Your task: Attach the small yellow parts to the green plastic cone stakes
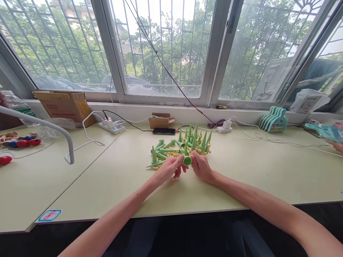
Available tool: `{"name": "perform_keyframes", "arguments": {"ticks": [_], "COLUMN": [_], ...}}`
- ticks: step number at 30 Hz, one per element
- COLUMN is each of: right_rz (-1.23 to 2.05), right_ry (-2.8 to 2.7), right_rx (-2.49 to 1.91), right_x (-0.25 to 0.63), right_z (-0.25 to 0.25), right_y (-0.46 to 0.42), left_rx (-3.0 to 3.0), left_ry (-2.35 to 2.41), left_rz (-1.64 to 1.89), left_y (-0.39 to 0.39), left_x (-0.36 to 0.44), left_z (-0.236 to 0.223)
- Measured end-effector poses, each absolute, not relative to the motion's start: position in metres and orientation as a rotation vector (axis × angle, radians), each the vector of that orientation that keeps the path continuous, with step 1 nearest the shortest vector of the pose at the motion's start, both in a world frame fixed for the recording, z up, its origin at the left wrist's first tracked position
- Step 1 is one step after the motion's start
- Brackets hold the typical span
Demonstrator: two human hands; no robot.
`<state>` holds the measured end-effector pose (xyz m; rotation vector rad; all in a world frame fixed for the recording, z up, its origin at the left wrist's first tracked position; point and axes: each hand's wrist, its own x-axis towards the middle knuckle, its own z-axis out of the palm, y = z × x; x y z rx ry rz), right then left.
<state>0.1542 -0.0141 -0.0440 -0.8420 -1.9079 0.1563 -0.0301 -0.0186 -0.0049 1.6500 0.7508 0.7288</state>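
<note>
Between my hands, a green plastic plant-watering spike (187, 161) points its round hollow end at me. My left hand (171, 167) pinches its left side with thumb and forefinger, while the other fingers curl loosely below. Against the spike's right side, my right hand (200, 166) is closed; whatever its fingertips pinch is too small or hidden to make out. Just beyond lies a pile of similar green spikes (167, 150), some on their sides and several standing tip up (204, 139). Small yellow plastic pieces (171, 154) are scattered among them.
Behind the pile are a black phone (164, 131) and a small cardboard box (161, 121). Power strips (112, 127) and cables run along the window. A white curved bar (70, 146) juts in at left. Green hangers (273, 119) stand right; another person's hand (337, 146) shows at the edge.
</note>
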Motion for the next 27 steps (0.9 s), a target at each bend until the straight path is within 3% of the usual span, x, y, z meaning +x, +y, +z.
{"name": "perform_keyframes", "arguments": {"ticks": [27], "right_rz": [0.14], "right_ry": [-1.997], "right_rx": [-0.946], "right_x": [0.156], "right_z": [-0.048], "right_y": [-0.009], "left_rx": [2.197], "left_ry": [0.839], "left_rz": [0.866], "left_y": [-0.018], "left_x": [-0.031], "left_z": [-0.019]}}
